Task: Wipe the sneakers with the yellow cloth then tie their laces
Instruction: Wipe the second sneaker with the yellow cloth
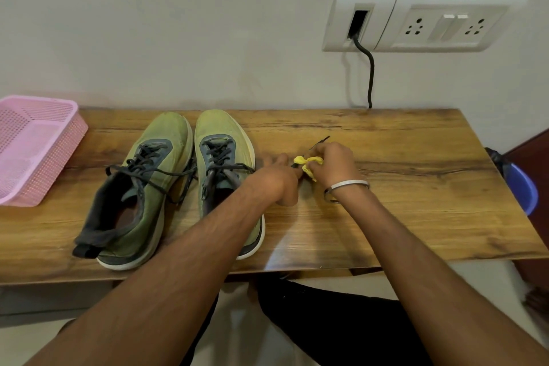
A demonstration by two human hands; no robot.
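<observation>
Two green sneakers with dark, untied laces stand side by side on the wooden table (416,193), toes toward the wall: the left sneaker (154,157) and the right sneaker (221,128). My left hand (277,180) lies just right of the right sneaker and pinches one of its laces, drawn out to the right. My right hand (334,165) grips the bunched yellow cloth (309,162) around that lace. The lace's tip (322,141) pokes out beyond my right fingers. My left forearm hides part of the right sneaker's heel.
A pink perforated basket (35,142) sits at the table's left end. On the wall are a socket panel (421,24) and a black cable (370,74) hanging behind the table. A blue bin (523,187) stands past the table's right edge.
</observation>
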